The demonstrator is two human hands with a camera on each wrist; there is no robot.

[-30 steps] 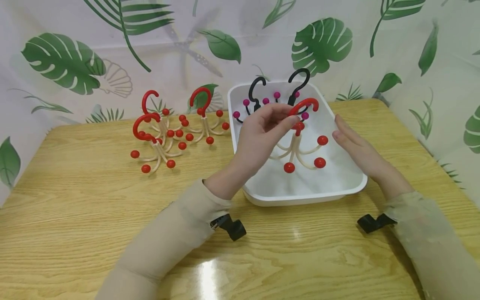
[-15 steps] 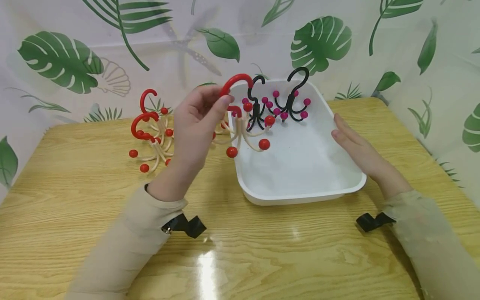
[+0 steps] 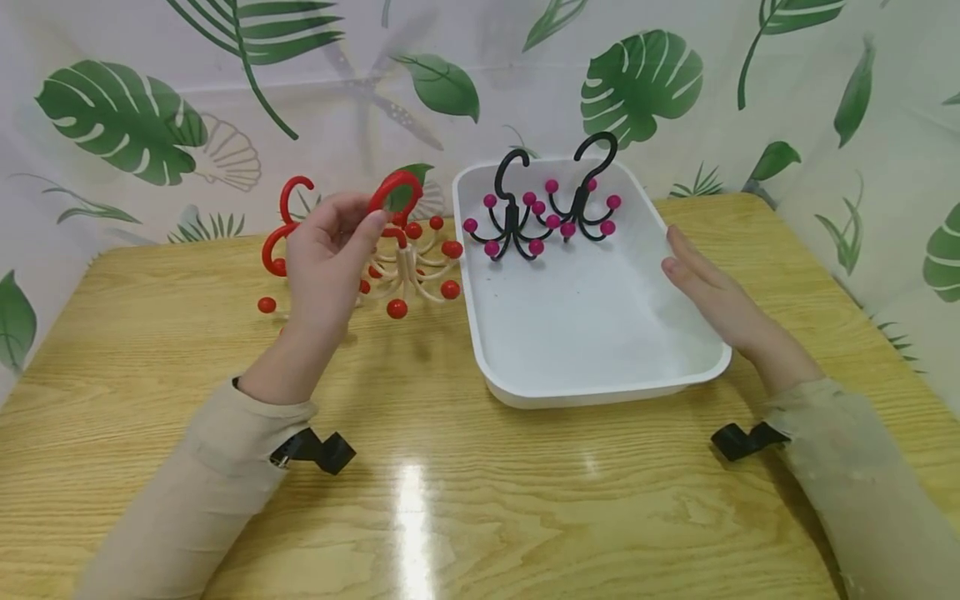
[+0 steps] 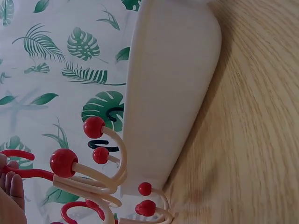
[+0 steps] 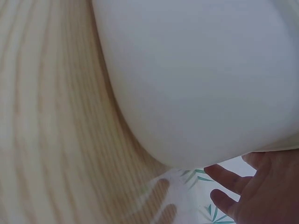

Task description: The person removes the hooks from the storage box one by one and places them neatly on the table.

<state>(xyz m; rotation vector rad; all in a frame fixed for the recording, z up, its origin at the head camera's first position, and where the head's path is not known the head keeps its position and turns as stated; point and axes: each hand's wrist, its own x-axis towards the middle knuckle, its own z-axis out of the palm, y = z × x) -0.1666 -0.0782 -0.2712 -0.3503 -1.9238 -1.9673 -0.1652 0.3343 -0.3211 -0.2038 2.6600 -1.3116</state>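
Note:
My left hand (image 3: pixel 324 271) pinches the red hook of a multi-prong hook hanger (image 3: pixel 406 267) with cream prongs and red ball tips. It hangs left of the white tub (image 3: pixel 592 350); the left wrist view shows its prongs (image 4: pixel 88 184) close up. Another red-tipped hanger (image 3: pixel 437 223) stands partly hidden behind it. Two more, a rear hanger (image 3: pixel 298 182) and a front hanger (image 3: pixel 267 305), are partly covered by my left hand. My right hand (image 3: pixel 708 287) lies along the tub's right side with fingers extended; the right wrist view shows its fingers (image 5: pixel 229 179) beside the tub's wall.
Inside the tub's far end stand two black hangers with magenta ball tips, a left one (image 3: pixel 512 221) and a right one (image 3: pixel 580 202). The wooden table (image 3: pixel 480 500) ends at a leaf-patterned backdrop (image 3: pixel 525 100).
My left hand has carried the red-tipped hanger leftward, from above the tub to over the table beside the other red ones. My right hand stays at the tub's side.

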